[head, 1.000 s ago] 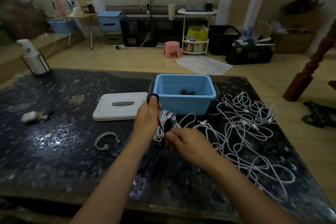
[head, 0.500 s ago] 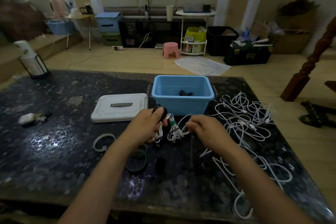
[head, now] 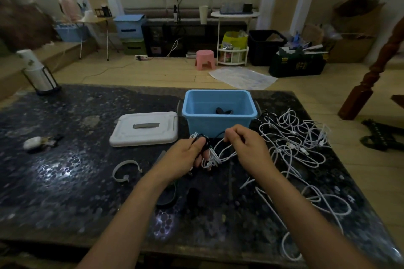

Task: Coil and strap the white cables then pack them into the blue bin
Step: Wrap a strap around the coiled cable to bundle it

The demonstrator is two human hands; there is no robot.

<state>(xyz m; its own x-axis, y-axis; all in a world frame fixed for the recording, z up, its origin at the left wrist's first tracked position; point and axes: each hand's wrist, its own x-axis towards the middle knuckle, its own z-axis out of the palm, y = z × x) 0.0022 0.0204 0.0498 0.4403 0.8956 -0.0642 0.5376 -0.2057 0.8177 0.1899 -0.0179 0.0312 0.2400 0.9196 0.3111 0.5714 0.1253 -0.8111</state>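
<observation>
In the head view I count one blue bin, plastic, at frame centre on the speckled bench. My left hand grips a coiled white cable; my right hand pinches its loop. Loose white cables tangle at right.

white lid, pink stool
</observation>
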